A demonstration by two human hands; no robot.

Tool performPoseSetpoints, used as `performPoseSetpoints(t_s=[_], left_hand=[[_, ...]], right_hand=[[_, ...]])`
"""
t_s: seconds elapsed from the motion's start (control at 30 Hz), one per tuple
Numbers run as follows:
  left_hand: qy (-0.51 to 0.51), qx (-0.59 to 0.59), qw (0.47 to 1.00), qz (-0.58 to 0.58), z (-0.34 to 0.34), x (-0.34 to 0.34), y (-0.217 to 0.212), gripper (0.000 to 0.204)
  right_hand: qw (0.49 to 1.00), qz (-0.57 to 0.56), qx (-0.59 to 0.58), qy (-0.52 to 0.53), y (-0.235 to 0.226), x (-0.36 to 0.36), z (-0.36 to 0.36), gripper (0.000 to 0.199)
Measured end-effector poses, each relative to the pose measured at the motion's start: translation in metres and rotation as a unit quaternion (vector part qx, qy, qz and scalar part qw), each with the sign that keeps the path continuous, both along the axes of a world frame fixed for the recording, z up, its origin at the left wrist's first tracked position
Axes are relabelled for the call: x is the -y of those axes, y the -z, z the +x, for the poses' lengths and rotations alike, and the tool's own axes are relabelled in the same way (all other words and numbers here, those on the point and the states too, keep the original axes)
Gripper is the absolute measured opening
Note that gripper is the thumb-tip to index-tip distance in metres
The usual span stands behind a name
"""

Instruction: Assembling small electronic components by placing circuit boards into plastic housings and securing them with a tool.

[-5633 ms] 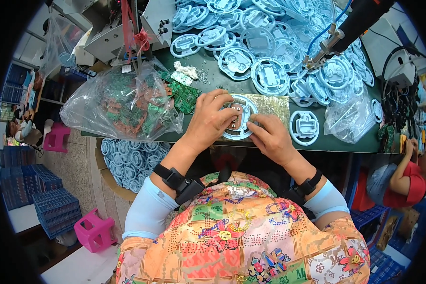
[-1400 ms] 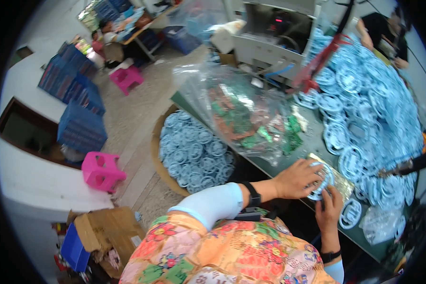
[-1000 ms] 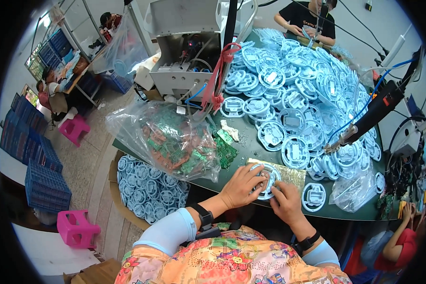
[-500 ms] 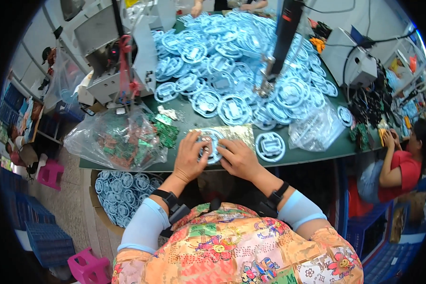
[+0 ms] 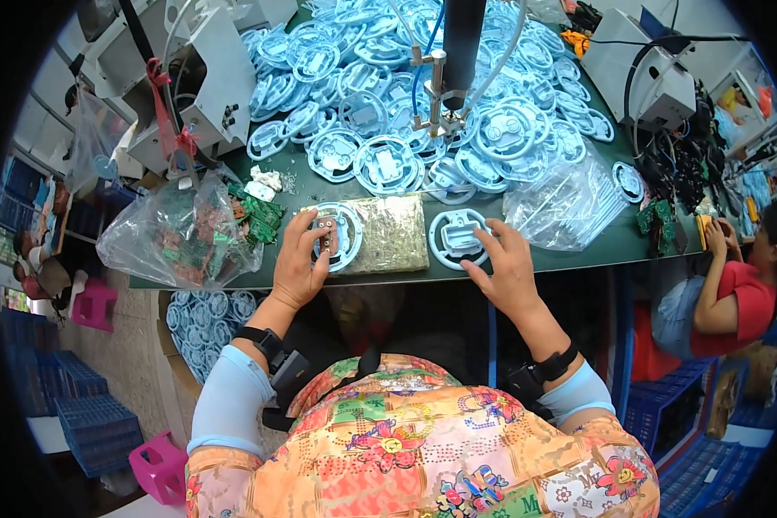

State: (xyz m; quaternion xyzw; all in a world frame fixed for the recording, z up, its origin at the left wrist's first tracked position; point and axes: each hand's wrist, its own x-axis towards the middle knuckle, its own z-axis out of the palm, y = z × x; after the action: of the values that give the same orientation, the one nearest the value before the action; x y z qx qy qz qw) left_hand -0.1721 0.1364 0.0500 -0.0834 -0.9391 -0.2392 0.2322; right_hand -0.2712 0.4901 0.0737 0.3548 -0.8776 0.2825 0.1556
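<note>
On the green table in front of me lies a round light-blue plastic housing (image 5: 354,243), with a small reddish-brown circuit board (image 5: 326,235) inside it. My left hand (image 5: 297,263) curls over its left side, thumb and fingers close about the board. Part of the housing's left rim is hidden there. A shiny gold-coloured flat block (image 5: 393,235) sits under or against the housing's right side. Past the block lies a second round light-blue housing (image 5: 447,255). My right hand (image 5: 511,266) is spread at its right rim, thumb low and fingers higher.
A large heap of light-blue housings (image 5: 388,164) fills the table's far side. Above it hangs a dark pole with a metal fitting (image 5: 438,95). Clear bags (image 5: 181,246) lie left, a clear bag (image 5: 561,203) right. A co-worker in red (image 5: 734,293) sits at far right.
My right hand has left the first housing and reached right to the second one. My left hand stays at the first housing. The whole view has shifted.
</note>
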Motion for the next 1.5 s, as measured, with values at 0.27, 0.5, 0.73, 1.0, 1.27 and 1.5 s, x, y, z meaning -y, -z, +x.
performPoseSetpoints(t_s=[0.27, 0.5, 0.73, 1.0, 1.27, 1.5], left_hand=[[0.007, 0.009, 1.000, 0.015, -0.005, 0.000, 0.001, 0.036], [0.007, 0.009, 1.000, 0.018, -0.002, 0.002, 0.001, 0.037], [0.019, 0.002, 0.999, 0.029, -0.004, 0.003, 0.001, 0.036], [0.026, -0.011, 0.999, 0.040, -0.003, 0.004, 0.000, 0.034], [0.039, -0.027, 0.998, 0.050, -0.006, 0.004, 0.003, 0.037], [0.041, -0.039, 0.997, 0.048, -0.007, 0.006, 0.004, 0.035]], right_hand=[[0.996, 0.073, -0.048, 0.016, 0.021, 0.018, -0.007, 0.049], [0.986, -0.017, -0.077, 0.146, -0.023, -0.041, -0.046, 0.024], [0.999, 0.001, 0.008, 0.039, -0.018, -0.056, -0.072, 0.024], [0.962, 0.251, -0.099, 0.032, -0.030, -0.054, -0.065, 0.013], [0.975, 0.150, 0.096, 0.131, -0.033, -0.060, -0.076, 0.011], [0.935, 0.290, 0.045, 0.199, -0.003, -0.062, -0.110, 0.013]])
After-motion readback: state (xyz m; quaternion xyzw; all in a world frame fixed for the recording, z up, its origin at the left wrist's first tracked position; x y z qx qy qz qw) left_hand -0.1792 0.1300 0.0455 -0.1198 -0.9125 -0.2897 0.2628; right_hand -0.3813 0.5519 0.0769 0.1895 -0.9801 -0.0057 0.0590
